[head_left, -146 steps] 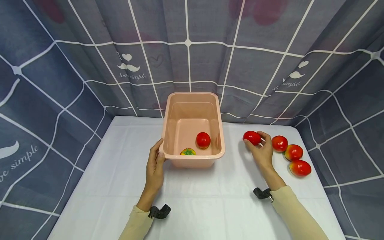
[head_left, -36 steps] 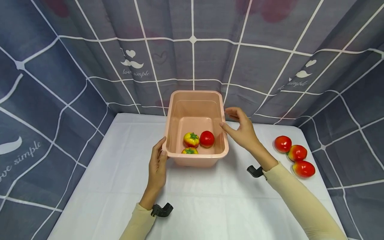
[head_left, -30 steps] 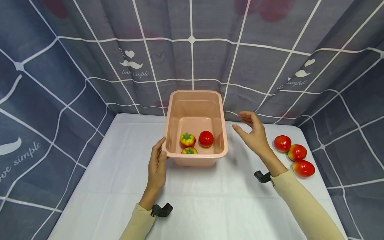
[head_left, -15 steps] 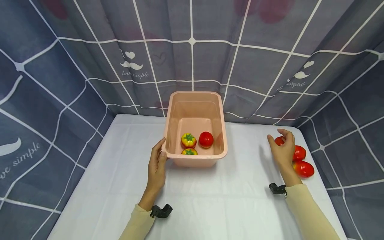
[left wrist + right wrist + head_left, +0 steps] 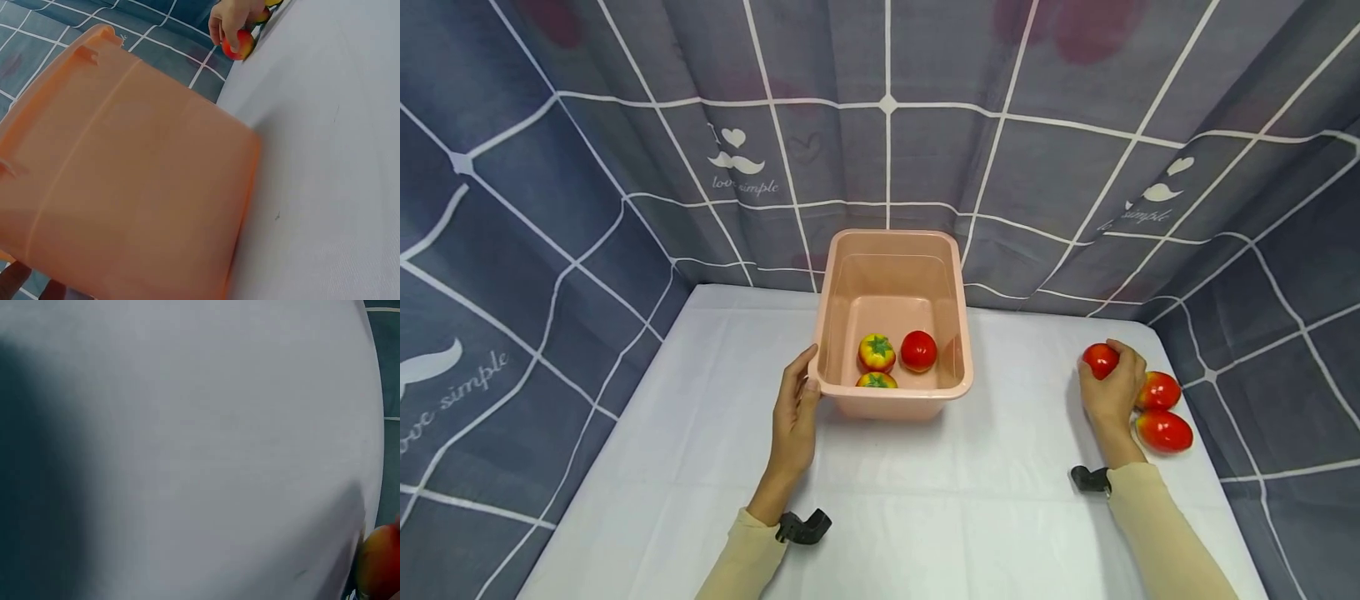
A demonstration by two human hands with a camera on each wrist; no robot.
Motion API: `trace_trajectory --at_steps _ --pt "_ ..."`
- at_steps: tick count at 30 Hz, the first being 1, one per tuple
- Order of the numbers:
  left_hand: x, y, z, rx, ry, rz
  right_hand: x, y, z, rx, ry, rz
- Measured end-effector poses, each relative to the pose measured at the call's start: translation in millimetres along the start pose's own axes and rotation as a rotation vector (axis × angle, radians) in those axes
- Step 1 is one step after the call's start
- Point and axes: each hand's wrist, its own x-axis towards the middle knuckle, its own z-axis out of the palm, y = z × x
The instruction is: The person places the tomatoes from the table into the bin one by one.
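Nearest, a pair of tan sleeves (image 5: pixel 1168 533) reaching over the white table (image 5: pixel 925 525), a black wrist camera (image 5: pixel 805 527) on each arm. On the right, a red tomato (image 5: pixel 1165 431), a second tomato (image 5: pixel 1159 390) just beyond it. Left hand (image 5: pixel 793 421): thumb and fingers slightly bent, gripping the near left corner of the pink box (image 5: pixel 891 405). Right hand (image 5: pixel 1110 392): fingers and thumb closed round a third tomato (image 5: pixel 1099 361), far right! In the box's near half, two yellow-red tomatoes (image 5: pixel 877 353) left, a plain red one (image 5: pixel 918 351) right. Farthest, the grey checked curtain (image 5: pixel 820 158).
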Motion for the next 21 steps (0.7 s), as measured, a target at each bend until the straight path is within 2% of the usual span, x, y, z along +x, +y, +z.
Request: trace_trajectory --at_steps 4,11,21 --pt "0.7 0.3 0.2 0.019 -0.002 -0.008 -0.7 4.7 2.7 0.009 0.015 0.018" --pt "-0.5 0.3 -0.6 0.012 0.008 -0.013 -1.0 4.2 3.7 -0.008 -0.018 0.049" --pt "-0.7 3.5 0.3 0.014 0.006 -0.019 -4.0 0.0 4.6 0.022 -0.006 0.044"
